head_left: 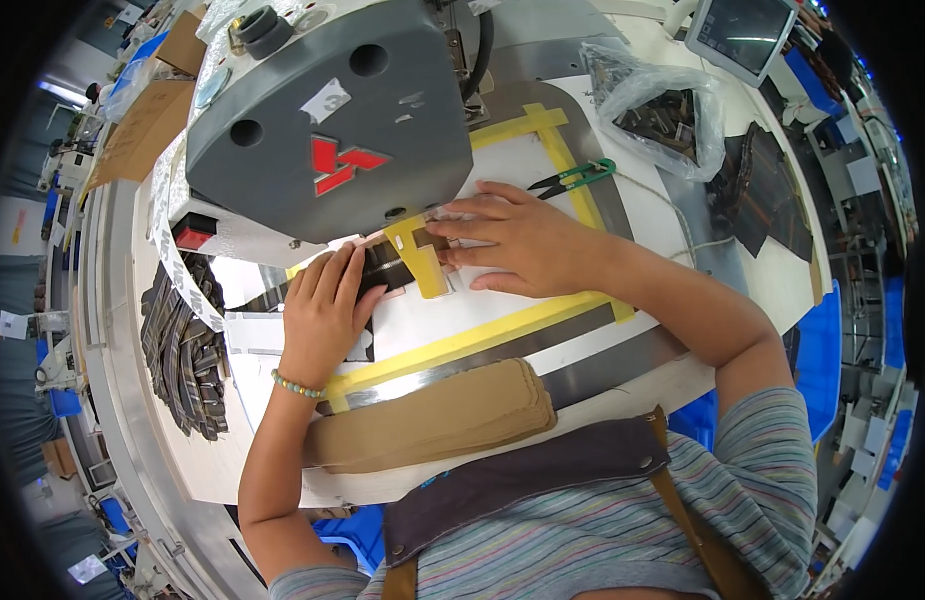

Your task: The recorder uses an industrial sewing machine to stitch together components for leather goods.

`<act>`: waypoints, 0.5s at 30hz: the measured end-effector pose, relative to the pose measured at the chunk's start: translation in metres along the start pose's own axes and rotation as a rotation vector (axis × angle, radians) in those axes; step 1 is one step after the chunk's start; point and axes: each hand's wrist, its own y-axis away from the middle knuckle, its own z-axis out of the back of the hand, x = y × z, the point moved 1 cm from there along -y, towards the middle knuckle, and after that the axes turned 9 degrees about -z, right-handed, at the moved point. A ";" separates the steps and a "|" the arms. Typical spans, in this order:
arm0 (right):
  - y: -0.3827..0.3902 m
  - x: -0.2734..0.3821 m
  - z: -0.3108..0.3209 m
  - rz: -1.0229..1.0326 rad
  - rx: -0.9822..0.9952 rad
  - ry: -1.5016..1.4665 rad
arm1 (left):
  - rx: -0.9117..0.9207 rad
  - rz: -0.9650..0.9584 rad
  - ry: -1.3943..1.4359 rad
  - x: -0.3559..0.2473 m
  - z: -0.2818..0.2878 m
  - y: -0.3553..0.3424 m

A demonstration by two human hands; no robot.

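Beneath the head of a grey sewing machine, my left hand lies with its fingers flat on a dark striped fabric piece. My right hand comes in from the other side, fingers stretched out and spread. Its fingertips rest at the edge of a yellow angular template, beside the fabric. Part of the fabric is hidden under my left fingers and the machine head. Green-handled thread snips lie just beyond my right hand.
Yellow tape borders the white work surface. Brown strips are stacked at the near edge. Striped fabric pieces pile up at left. A plastic bag of small dark pieces, dark cloth and a screen stand at right.
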 end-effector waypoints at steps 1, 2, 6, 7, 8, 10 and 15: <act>0.000 0.000 0.000 0.000 -0.004 0.009 | 0.001 0.001 -0.003 0.000 0.002 0.004; 0.000 0.001 0.000 0.009 -0.006 0.008 | -0.011 -0.011 0.016 -0.002 0.006 0.006; 0.003 0.002 0.003 -0.010 0.009 -0.014 | -0.034 0.137 0.191 -0.003 0.008 0.007; 0.003 0.001 0.002 -0.019 0.006 -0.030 | -0.038 0.282 0.311 -0.002 0.007 0.008; 0.003 0.001 0.003 -0.014 0.011 -0.031 | -0.069 0.287 0.322 0.002 0.004 0.006; 0.003 0.001 0.003 -0.024 0.007 0.011 | -0.035 0.326 0.343 0.009 0.002 0.008; -0.001 0.002 0.004 -0.025 0.014 -0.008 | -0.050 0.484 0.569 0.031 -0.010 0.016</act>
